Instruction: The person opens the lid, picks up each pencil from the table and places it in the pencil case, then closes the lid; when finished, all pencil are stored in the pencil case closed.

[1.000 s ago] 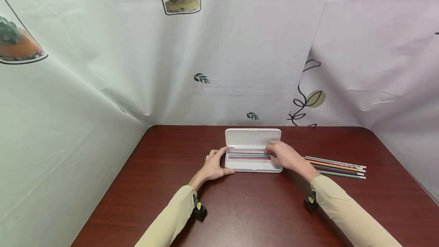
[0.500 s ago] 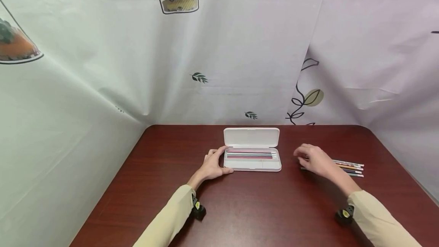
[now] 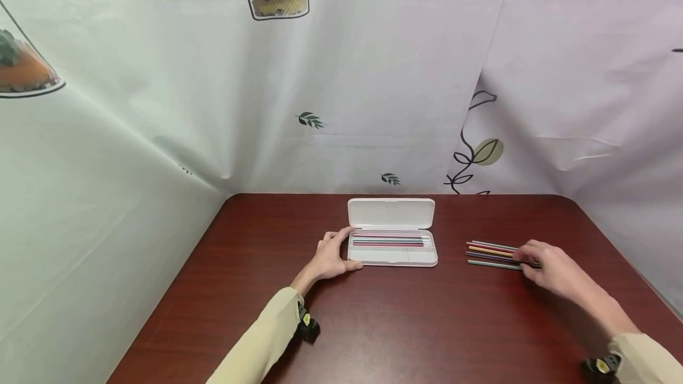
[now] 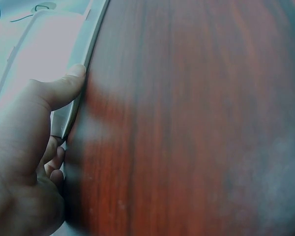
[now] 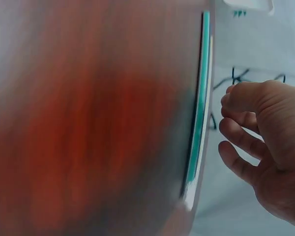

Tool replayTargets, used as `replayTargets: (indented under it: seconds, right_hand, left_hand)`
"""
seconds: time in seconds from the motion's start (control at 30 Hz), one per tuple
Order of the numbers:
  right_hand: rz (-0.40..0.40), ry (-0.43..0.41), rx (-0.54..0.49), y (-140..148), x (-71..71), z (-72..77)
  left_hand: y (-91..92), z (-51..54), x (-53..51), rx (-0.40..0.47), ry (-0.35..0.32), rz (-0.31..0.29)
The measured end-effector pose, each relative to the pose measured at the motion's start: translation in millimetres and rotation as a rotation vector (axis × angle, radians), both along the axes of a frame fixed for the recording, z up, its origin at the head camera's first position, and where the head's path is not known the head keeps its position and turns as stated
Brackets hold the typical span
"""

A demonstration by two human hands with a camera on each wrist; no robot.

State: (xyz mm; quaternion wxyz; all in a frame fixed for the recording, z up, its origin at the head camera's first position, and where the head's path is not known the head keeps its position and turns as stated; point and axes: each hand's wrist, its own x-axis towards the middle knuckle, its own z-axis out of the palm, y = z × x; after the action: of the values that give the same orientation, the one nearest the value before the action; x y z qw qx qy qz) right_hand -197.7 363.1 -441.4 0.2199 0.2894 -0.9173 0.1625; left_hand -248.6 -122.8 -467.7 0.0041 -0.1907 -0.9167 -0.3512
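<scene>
A white pencil case (image 3: pixel 380 256) lies on the table with its lid (image 3: pixel 392 213) raised; several pencils (image 3: pixel 388 241) rest in its rear compartment. My left hand (image 3: pixel 328 258) grips the case's left end, thumb at the front corner and fingers toward the back. In the left wrist view, the thumb lies on the rim of the case (image 4: pixel 91 29). To the right, my right hand (image 3: pixel 552 268) is over a group of loose pencils (image 3: pixel 488 249), hiding their eraser ends. Its fingers look loosely bent beside a green pencil (image 5: pixel 201 88) in the right wrist view, with nothing between them.
The dark red-brown wooden table (image 3: pixel 405 325) has rounded far corners. A pale printed cloth (image 3: pixel 373 76) hangs behind it and along its sides. Wrist cameras (image 3: pixel 308 329) are strapped to both arms.
My right hand has left the pencil case and moved right to the loose pencils. The pencils in the case are now uncovered. My left hand has stayed at the case.
</scene>
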Motion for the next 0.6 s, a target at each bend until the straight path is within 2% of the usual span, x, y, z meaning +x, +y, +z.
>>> replayTargets:
  seconds: [0.17, 0.27, 0.6]
  right_hand:
    - [-0.082, -0.086, 0.029, 16.9, 9.9, -4.0]
    - [-0.105, -0.113, 0.042, 22.4, 12.2, -6.1]
    - [-0.124, -0.103, 0.071, 32.8, 11.6, -10.2]
  left_hand:
    - [-0.8, -1.5, -1.7, -0.016, 0.009, 0.004]
    - [-1.0, -3.2, -2.1, -0.019, 0.000, 0.009]
    - [-0.1, -4.6, -2.6, -0.019, 0.009, -0.001]
